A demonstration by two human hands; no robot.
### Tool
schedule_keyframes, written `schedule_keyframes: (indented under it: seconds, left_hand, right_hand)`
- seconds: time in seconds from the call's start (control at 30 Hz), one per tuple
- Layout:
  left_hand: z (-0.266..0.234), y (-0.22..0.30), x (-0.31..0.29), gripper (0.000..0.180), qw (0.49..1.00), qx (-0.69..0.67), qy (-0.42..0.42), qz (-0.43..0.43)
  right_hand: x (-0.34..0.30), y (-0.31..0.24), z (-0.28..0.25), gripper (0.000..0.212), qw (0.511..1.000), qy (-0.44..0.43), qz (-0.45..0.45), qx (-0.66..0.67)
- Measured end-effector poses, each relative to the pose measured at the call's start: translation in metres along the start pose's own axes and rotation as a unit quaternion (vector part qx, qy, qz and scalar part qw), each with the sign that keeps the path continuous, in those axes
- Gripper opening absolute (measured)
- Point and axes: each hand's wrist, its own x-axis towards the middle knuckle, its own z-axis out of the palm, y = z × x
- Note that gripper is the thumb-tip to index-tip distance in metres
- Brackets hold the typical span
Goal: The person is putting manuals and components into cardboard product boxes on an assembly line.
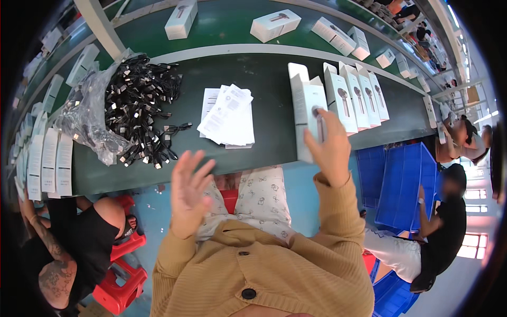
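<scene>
My right hand [331, 149] is on a tall white box [307, 100] at the table's right side, its thumb and fingers gripping the printed front. The box's top flap stands up, and part of its front is hidden by my fingers. Over the table's near edge, my left hand [191, 193] is raised with fingers spread and nothing in it. In front of me lies a fanned stack of white printed leaflets [227, 116]. Left of these, a heap of black USB cables [138, 105] spills out of a clear plastic bag [87, 116].
Several white boxes [340, 100] with raised flaps stand in a row to the right. More white boxes [275, 25] lie on the green conveyor [222, 26] beyond the table's raised edge. Blue crates [404, 179] and a seated person [446, 227] are at right; another person [84, 227] sits at left.
</scene>
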Motion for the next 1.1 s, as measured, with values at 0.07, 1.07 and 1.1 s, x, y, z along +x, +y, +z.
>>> schedule_keyframes:
  seconds: [0.07, 1.07, 1.1]
  left_hand:
    - [-0.038, 0.009, -0.005, 0.088, 0.995, 0.048, 0.067, 0.062]
    - [-0.372, 0.271, 0.028, 0.075, 0.323, 0.846, 0.403, -0.134]
    - [-0.379, 0.269, 0.023, 0.075, 0.323, 0.847, 0.402, -0.134]
  right_hand:
    - [0.012, 0.016, 0.007, 0.042, 0.994, -0.006, -0.007, -0.109]
    - [0.065, -0.064, 0.091, 0.047, 0.973, -0.154, -0.127, 0.118]
    - [0.063, -0.064, 0.093, 0.047, 0.976, -0.128, -0.145, 0.105]
